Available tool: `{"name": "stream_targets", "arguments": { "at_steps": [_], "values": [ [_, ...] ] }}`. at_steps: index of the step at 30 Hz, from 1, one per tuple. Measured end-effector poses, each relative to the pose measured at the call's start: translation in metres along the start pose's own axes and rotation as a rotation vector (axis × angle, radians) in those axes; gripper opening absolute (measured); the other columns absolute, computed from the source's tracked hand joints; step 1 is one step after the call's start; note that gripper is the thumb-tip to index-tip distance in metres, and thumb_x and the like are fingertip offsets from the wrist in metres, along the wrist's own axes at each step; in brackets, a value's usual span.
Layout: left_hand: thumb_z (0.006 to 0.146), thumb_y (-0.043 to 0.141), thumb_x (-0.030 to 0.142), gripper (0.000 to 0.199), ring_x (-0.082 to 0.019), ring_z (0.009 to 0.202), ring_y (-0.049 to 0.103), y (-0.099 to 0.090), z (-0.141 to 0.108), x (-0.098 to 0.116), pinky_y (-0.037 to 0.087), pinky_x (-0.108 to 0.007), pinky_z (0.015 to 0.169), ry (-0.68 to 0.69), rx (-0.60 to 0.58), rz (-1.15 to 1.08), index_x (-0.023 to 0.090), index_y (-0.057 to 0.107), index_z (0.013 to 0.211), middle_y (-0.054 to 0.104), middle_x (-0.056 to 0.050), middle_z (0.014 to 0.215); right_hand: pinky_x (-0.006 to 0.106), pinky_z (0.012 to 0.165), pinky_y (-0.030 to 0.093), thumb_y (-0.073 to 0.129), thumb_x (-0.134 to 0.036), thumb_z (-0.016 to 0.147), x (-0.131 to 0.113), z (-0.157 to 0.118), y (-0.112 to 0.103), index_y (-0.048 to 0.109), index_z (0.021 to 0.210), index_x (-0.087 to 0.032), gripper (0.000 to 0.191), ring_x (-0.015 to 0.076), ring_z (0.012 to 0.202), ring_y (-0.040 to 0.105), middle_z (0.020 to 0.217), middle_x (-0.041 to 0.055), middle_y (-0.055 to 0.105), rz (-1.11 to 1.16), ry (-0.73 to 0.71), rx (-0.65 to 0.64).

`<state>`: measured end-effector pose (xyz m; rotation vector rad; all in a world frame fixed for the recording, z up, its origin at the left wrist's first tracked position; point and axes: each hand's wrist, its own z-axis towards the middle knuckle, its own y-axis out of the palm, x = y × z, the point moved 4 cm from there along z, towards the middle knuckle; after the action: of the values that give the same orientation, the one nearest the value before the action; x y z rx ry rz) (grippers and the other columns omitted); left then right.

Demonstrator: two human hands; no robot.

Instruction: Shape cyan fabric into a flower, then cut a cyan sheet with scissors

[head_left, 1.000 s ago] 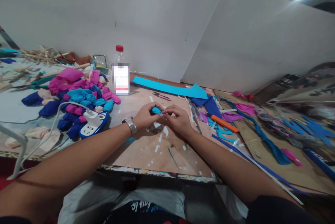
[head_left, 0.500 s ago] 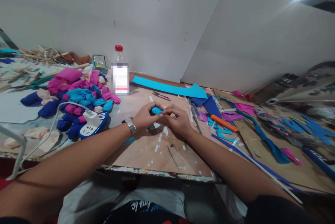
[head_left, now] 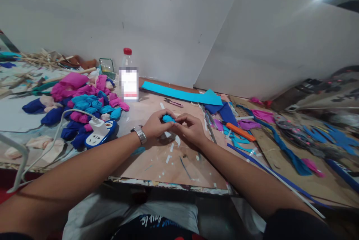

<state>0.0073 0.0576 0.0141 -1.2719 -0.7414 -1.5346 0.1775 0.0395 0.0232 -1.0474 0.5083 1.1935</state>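
Note:
A small, crumpled light-blue paper piece (head_left: pixel 168 119), rounded like a bud, is between my hands just above the table. My left hand (head_left: pixel 155 124), below a metal wristwatch, curls its thumb and fingers around the piece. From the other side, my right hand (head_left: pixel 190 127) pinches the edge of it with thumb and fingertips. Part of the piece is hidden by the fingers. Beyond the hands lie small thread snips (head_left: pixel 174 102) and a long strip of light-blue paper (head_left: pixel 179 96).
Left, pink, blue and cream crumpled paper buds (head_left: pixel 84 101) are heaped by a power strip (head_left: pixel 101 134) with a white cable. A red-capped bottle (head_left: pixel 127 71) stands at the back. Right are an orange utility knife (head_left: pixel 239 131), paper scraps and a dark-blue strip (head_left: pixel 280 144).
Almost nothing differs. Both hands stay in the same place around the light-blue piece, with only a very slight shift of the fingers.

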Motion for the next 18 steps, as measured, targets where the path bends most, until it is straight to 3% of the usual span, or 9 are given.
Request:
{"name": "stream_targets", "arguments": {
  "at_steps": [8, 18],
  "values": [
    [0.079, 0.069, 0.03, 0.021, -0.019, 0.086, 0.064, 0.0, 0.002, 0.002, 0.053, -0.033, 0.082, 0.105, -0.029, 0.071, 0.019, 0.069, 0.097, 0.071, -0.004, 0.095, 0.037, 0.08, 0.054, 0.083, -0.035, 0.08, 0.001, 0.001, -0.001, 0.075, 0.08, -0.022, 0.015, 0.0208, 0.083, 0.068, 0.086, 0.0054, 0.072, 0.061, -0.047, 0.009],
    [0.08, 0.069, 0.026, 0.022, -0.017, 0.081, 0.062, 0.002, 0.0, 0.001, 0.05, -0.029, 0.075, 0.084, -0.059, 0.094, 0.018, 0.067, 0.1, 0.069, -0.003, 0.093, 0.036, 0.078, 0.056, 0.09, -0.037, 0.07, 0.013, -0.004, 0.005, 0.074, 0.077, -0.022, 0.022, 0.0198, 0.083, 0.066, 0.087, 0.0034, 0.07, 0.305, 0.198, 0.056]
  ]
}}
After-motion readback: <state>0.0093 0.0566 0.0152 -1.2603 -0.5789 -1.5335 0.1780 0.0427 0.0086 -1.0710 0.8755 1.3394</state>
